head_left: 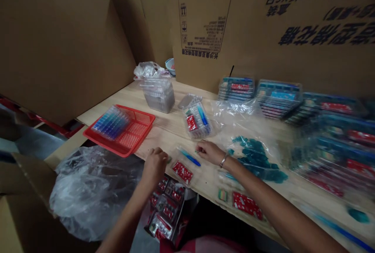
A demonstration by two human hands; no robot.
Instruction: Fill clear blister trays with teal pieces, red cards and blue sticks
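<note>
My left hand (155,163) is closed, fingers curled, over the table's front edge. A small greenish bit shows at its fingertips, too small to name. My right hand (209,152), with a bracelet at the wrist, is pinched on something I cannot make out. Between them lies a transparent plastic case holding a blue pen (190,158) and a red patterned packet (183,171). Behind it stands a filled transparent case (198,122) with a pen and red packet. Under my right forearm lies another case with a red packet (247,205) and a small striped piece (223,195).
A red basket (137,130) holds blue pens (113,122). Stacked transparent cases (159,95) stand behind. Teal pieces (256,159) lie on a plastic bag at right, near piles of filled cases (278,98). Cardboard boxes (205,65) wall the back. A box of packed cases (166,206) sits below.
</note>
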